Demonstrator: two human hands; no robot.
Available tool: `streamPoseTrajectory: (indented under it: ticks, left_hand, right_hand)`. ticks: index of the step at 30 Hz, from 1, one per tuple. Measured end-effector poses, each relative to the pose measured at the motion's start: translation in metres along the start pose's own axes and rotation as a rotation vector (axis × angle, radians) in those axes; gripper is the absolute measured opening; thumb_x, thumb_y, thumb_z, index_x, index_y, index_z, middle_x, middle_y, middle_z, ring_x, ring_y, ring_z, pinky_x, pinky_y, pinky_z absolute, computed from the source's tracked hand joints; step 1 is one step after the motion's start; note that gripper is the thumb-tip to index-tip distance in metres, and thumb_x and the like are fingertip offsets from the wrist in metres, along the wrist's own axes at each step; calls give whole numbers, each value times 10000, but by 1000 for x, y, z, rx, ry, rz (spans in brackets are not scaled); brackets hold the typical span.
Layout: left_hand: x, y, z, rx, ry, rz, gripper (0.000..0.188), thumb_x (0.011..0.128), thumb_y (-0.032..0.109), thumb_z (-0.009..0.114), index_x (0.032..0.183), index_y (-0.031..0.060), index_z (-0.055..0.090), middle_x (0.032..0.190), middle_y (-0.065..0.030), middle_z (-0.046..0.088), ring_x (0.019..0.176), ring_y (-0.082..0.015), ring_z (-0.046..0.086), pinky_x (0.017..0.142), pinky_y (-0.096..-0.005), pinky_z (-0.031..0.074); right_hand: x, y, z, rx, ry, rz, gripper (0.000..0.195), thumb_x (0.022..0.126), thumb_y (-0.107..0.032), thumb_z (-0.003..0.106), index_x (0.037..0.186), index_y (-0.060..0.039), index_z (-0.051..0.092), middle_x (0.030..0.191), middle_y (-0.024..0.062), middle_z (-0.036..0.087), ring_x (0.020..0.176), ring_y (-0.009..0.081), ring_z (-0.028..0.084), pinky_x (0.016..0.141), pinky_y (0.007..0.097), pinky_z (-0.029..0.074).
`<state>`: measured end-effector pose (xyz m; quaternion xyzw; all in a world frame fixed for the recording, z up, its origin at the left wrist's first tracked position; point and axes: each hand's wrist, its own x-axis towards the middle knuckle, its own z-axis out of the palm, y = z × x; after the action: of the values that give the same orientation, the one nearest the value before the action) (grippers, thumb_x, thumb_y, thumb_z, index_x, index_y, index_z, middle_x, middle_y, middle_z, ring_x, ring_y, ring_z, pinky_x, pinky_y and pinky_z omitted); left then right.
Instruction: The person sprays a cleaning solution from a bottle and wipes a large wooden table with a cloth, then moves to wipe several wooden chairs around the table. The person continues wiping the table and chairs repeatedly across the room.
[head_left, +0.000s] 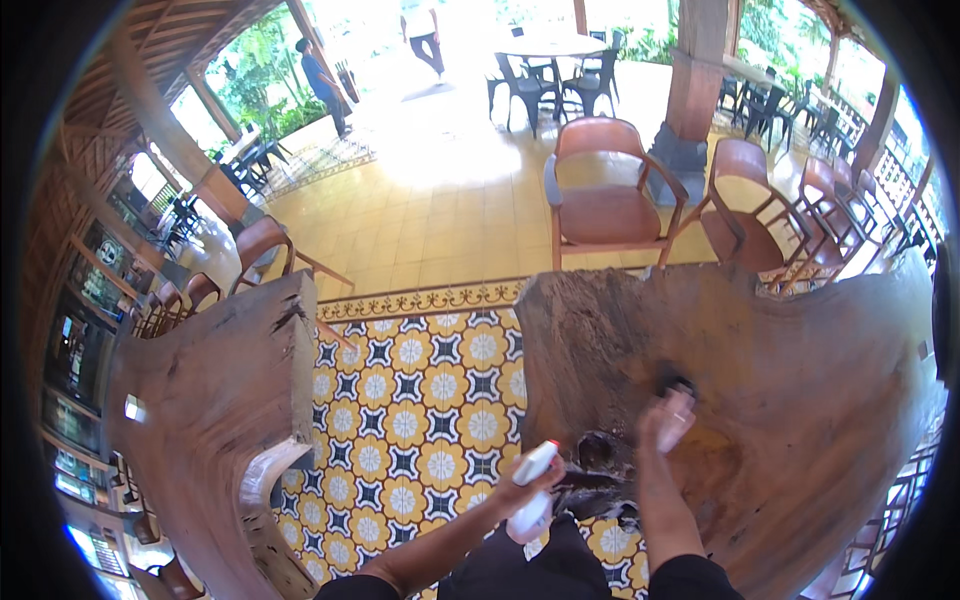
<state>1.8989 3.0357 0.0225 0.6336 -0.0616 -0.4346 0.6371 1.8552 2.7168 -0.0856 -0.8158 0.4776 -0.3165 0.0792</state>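
A white spray bottle (531, 517) with a red-tipped nozzle is gripped in my left hand (525, 484), held over the patterned tile floor beside the right table's ragged edge. My right hand (667, 420), blurred, is over the top of a thick live-edge wooden table (787, 360). A small dark thing (673, 379), perhaps a cloth, is at its fingertips; blur hides its exact kind and how it is held. Left of my right hand, the slab has a dark hollow (596, 450) and rough, cracked wood.
Another live-edge wooden table (217, 367) stands at the left, across a strip of patterned tiles (409, 420). Wooden armchairs (611, 217) line the right table's far side. A pillar (694, 97) rises behind them. Two people, one in a blue top (319, 79), are farther off.
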Motion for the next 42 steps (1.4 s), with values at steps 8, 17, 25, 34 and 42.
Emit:
streamPoseTrajectory:
  ticks: [8,17,25,34,42]
  left_hand:
    - [-15,24,-25,-51,248,145,313,972,93,766,1276,82,690,969,-16,682,799,-92,672,707,-291,584]
    - [23,65,-27,181,272,6,191,973,160,818,1098,63,710,911,-5,703,766,-81,639,677,-268,519]
    - [45,65,-85,182,184,-37,221,973,178,828,1132,86,704,903,1,701,753,-79,642,670,-269,518]
    - [99,89,-198,181,-85,-24,272,980,156,826,1199,47,708,985,-14,719,850,-82,665,749,-274,561]
    - [168,140,-238,147,-256,8,397,995,136,805,1354,44,664,1028,-42,740,887,-104,681,773,-287,567]
  right_hand:
    - [-76,-73,7,502,-961,-1058,331,960,-151,716,1264,-107,592,1563,125,566,1447,315,525,1197,516,389]
    - [103,131,19,-137,-339,29,617,1060,-215,599,1620,-59,393,1525,44,587,1473,245,478,1249,614,287]
    - [70,6,86,-272,-288,-50,432,1050,-296,601,1439,-108,593,1611,71,532,1543,284,420,1264,606,263]
    - [-124,-209,56,318,-630,-635,307,953,-180,713,1225,-128,581,1515,88,613,1479,322,504,1245,541,342]
    - [-139,-101,-21,-93,-351,86,384,907,-11,731,1225,-112,539,1612,117,541,1546,335,437,1279,621,249]
